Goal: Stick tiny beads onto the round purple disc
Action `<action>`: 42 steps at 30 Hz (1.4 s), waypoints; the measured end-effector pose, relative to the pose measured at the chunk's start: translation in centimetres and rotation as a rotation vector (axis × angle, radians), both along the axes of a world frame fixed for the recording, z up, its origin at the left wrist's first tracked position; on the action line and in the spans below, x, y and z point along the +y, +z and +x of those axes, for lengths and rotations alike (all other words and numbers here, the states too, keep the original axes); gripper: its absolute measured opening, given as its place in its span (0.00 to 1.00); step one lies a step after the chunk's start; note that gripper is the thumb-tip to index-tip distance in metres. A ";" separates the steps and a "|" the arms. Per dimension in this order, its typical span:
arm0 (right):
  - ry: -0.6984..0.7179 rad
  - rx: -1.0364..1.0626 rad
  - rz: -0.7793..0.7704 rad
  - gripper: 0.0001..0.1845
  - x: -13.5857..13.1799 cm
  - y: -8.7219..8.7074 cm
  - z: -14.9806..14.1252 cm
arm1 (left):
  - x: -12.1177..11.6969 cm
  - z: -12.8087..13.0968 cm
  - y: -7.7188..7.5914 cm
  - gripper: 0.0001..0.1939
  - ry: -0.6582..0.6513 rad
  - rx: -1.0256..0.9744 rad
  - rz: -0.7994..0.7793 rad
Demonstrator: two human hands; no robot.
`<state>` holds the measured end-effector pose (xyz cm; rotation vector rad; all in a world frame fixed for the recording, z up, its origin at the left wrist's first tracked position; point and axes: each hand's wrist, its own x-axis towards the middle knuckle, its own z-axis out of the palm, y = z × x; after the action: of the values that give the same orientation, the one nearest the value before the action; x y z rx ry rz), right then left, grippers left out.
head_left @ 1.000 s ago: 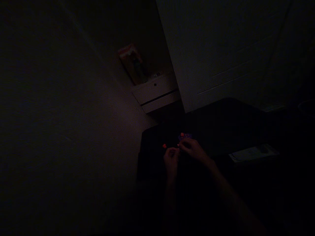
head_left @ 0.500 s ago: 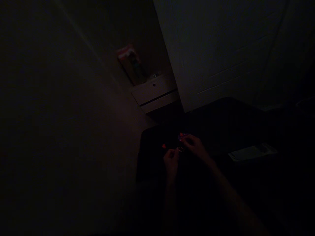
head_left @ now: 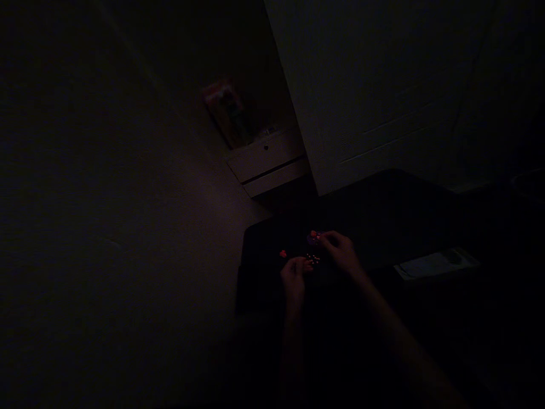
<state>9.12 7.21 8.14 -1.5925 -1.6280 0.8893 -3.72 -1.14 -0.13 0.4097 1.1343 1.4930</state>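
The scene is very dark. Several tiny pale-pink bits like beads (head_left: 314, 259) lie on a dark surface (head_left: 272, 238). Beside them my left hand (head_left: 293, 274) has its fingers curled and pressed together; what they hold, if anything, is hidden. A small bright red piece (head_left: 283, 253) lies just beyond that hand. My right hand (head_left: 339, 249) is closed in a pinch at the edge of a small purplish item (head_left: 310, 240). A red piece (head_left: 314, 233) shows on the item, by my fingertips. I cannot make out its kind.
A flat pale packet or sheet (head_left: 436, 263) lies to the right. Behind stands a light drawer unit (head_left: 266, 162) with a red-topped box (head_left: 225, 111) on it. A large pale panel (head_left: 374, 85) rises behind the surface, and a wall (head_left: 170, 227) is at left.
The picture has grown darker. My left hand has shifted slightly left and down, and more of the tiny bits show between the hands. The right hand has hardly moved.
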 end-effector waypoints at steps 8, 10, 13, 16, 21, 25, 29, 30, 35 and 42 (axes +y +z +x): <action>0.005 0.014 0.018 0.20 0.1 0.0 0.0 | 0.1 0.1 0.9 0.14 -0.005 0.009 -0.034; 0.011 0.026 0.028 0.19 0.2 -0.1 0.1 | 0.1 0.1 1.1 0.13 -0.005 0.029 -0.047; 0.005 0.024 0.022 0.19 0.3 -0.3 0.1 | 0.2 0.1 1.2 0.15 -0.002 0.058 -0.053; 0.004 0.011 0.005 0.19 0.3 -0.5 0.2 | 0.1 0.2 1.1 0.16 -0.001 0.078 -0.053; 0.010 -0.008 0.024 0.19 0.3 -0.5 0.3 | 0.1 0.1 0.4 0.21 0.026 0.087 -0.027; 0.024 -0.027 0.015 0.19 0.2 -0.3 0.3 | 0.0 0.2 0.1 0.29 0.016 0.047 -0.030; 0.035 -0.025 0.008 0.19 0.1 -0.2 0.2 | -0.1 0.3 -0.1 0.32 0.070 -0.009 -0.028; 0.027 -0.024 0.006 0.19 0.1 -0.2 0.2 | -0.1 0.3 -0.2 0.31 0.083 -0.016 -0.027; 0.030 -0.007 0.013 0.19 0.1 -0.4 0.3 | 0.0 0.3 -0.2 0.29 0.101 -0.044 -0.036; 0.019 0.010 0.030 0.18 0.0 -1.0 0.3 | 0.1 0.2 0.1 0.24 0.099 -0.038 -0.054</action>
<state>9.42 7.18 7.17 -1.5526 -1.6442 0.8776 -3.50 -1.02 -0.08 0.2901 1.1765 1.5458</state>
